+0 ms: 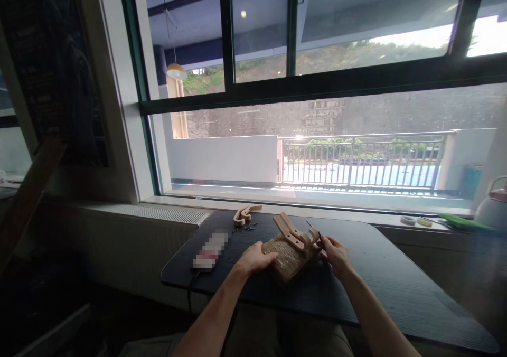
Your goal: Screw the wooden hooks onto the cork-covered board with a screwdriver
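On the dark table a thick block [288, 264] with a rough, light-flecked top lies at an angle in front of me. My left hand [255, 259] grips its left side, the thumb over the top. Two pale wooden hooks [295, 234] with dark holes lie side by side on the block's far part. My right hand [335, 254] is at the block's right edge, fingers closed on a thin screwdriver-like tool [311, 224] whose metal shaft points up and left. The fingers hide most of its handle.
More wooden hooks [245, 215] and several small dark screws [249, 227] lie at the table's far left. A blurred flat item with a cord [210, 251] is left of my hand. Beyond the table [380, 272] are the windowsill, a green item [463, 223] and a light jug [493, 209].
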### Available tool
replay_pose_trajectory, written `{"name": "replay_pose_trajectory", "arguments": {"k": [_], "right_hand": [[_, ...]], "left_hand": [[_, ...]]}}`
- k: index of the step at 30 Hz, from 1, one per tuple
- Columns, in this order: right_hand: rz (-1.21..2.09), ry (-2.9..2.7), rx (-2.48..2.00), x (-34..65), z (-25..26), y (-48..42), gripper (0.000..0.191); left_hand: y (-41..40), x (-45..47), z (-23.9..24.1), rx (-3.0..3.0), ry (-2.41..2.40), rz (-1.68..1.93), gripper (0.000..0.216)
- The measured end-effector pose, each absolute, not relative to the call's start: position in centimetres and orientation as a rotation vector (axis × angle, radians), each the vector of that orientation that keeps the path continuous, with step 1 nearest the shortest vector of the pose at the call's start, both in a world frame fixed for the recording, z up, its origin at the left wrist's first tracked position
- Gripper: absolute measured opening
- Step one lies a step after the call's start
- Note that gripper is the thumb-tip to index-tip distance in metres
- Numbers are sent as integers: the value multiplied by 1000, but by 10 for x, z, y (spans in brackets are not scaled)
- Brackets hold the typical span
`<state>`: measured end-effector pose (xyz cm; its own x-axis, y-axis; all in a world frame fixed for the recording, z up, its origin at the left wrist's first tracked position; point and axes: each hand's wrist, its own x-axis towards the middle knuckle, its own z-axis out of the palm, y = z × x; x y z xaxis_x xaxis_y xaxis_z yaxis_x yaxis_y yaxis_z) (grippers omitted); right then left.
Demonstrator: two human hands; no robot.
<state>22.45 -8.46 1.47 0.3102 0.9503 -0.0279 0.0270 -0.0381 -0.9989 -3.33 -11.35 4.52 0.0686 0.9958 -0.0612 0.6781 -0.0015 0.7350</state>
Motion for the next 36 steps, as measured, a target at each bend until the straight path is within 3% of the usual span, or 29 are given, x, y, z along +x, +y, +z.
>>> {"name": "replay_pose_trajectory", "arguments": {"k": [11,15,18,21,27,36], "right_hand": [[1087,-783,-1114,224,-17,-97,33],[1074,-801,-1059,222,-22,-100,32],[1032,-825,-1040,223,-24,-101,28],[935,-854,-1041,225,-24,-103,27],[565,-1016,-1092,218,-14,-114,44],[136,-1270,-1104,203,-9,-123,32]], "left_hand": [[-74,-8,34,1244,1551,1312,74],[-69,-8,26,1054,1341,1300,40],[-72,-15,17,1009,1118,1241,32],[-74,-23,10,994,923,1302,41],[-75,-22,2,982,701,1495,53],[-78,-16,-3,987,671,1535,57]]}}
